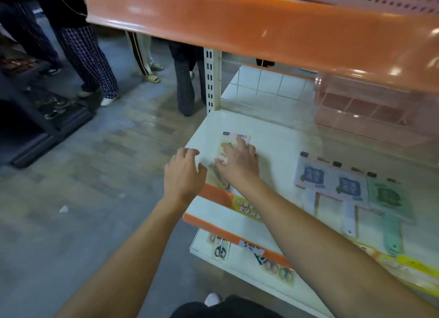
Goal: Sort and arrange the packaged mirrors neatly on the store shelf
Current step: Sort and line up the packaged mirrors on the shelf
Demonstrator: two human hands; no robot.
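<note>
A pink mirror (234,143) at the left end of the shelf (280,137) is pressed flat under the spread right hand (240,162), the left hand (184,173) is curled loose beside it, and it should be slid slowly into line with the others (332,182)

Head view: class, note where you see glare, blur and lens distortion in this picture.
Head view: glare spots on the orange shelf edge at upper right; the handled mirrors look soft and smeared; the wide lens bends the shelf lines; the right hand on the yellow mirror pack is fairly sharp.
</note>
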